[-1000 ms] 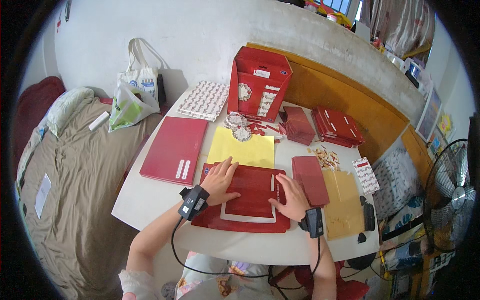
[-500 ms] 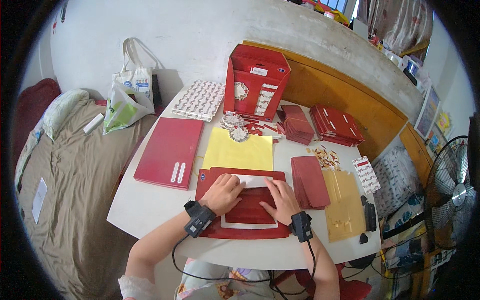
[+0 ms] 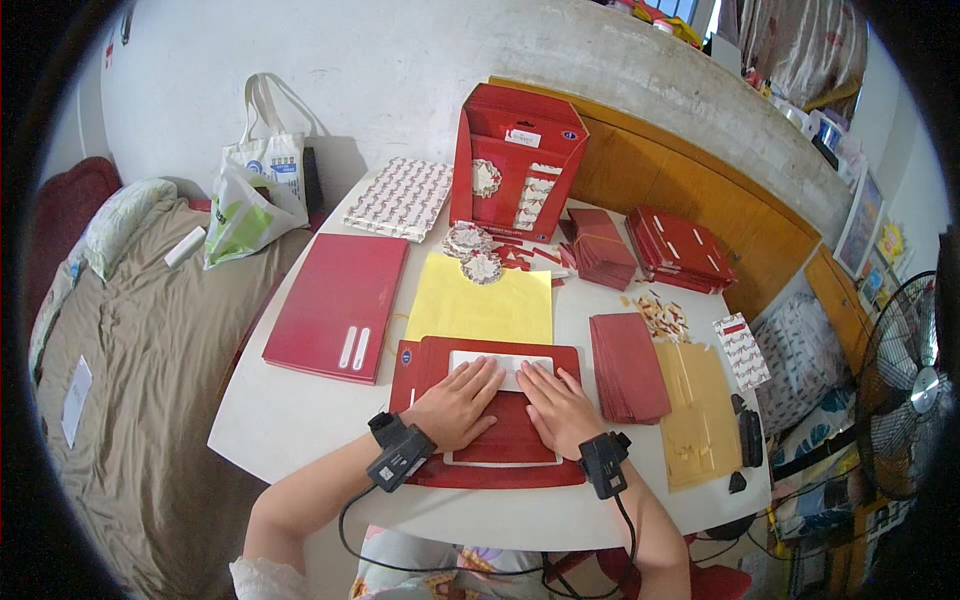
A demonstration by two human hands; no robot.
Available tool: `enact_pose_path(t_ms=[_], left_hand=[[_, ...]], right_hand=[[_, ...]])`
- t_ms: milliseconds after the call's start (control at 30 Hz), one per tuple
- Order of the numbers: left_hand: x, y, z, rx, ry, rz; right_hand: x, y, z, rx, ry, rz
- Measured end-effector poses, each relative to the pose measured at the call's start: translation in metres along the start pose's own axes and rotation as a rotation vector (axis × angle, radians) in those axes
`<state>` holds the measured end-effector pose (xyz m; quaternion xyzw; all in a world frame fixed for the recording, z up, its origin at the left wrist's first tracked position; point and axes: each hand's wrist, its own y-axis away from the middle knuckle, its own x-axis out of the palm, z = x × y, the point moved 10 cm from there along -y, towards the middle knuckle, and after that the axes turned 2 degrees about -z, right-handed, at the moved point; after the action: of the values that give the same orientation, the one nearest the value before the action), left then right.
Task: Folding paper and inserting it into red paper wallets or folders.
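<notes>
Both hands lie on a red printed cardboard sheet (image 3: pixel 500 478) near the table's front edge. My left hand (image 3: pixel 458 405) is flat, fingers stretched forward onto a white strip (image 3: pixel 512 362) along the upper part of the sheet. Beside it my right hand (image 3: pixel 556 408) also lies flat, its fingertips on the strip's right part. Between the hands a darker red panel (image 3: pixel 515 435) shows, with a white border line below it. The palms hide part of the sheet. Each wrist wears a black strapped device with a cable.
Beyond the sheet lies yellow paper (image 3: pixel 485 310) with round patterned cutouts (image 3: pixel 482 268). Left is a maroon stack (image 3: pixel 335 300); right, small dark red packets (image 3: pixel 628 370) and a tan sheet (image 3: pixel 698 430). A red display box (image 3: pixel 520 150) stands behind. A fan (image 3: pixel 915 385) is far right.
My fingers have gone from curled at the white strip to stretched flat over it. Both hands now point forward, and more of the strip shows above the fingertips.
</notes>
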<state>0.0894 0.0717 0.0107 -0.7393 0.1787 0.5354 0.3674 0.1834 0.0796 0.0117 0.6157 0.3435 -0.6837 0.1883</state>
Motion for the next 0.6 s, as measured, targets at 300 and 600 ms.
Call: enact_pose_path(t_ms=[300,600], left_hand=[[0.010,-0.006,-0.011,0.040,-0.031,0.089],[0.011,-0.003,-0.014,0.077,-0.076,0.068]], right_hand=[[-0.006,-0.005,0.014,-0.015,-0.108,-0.004],[0.003,-0.005,0.017,-0.007,-0.127,0.012]])
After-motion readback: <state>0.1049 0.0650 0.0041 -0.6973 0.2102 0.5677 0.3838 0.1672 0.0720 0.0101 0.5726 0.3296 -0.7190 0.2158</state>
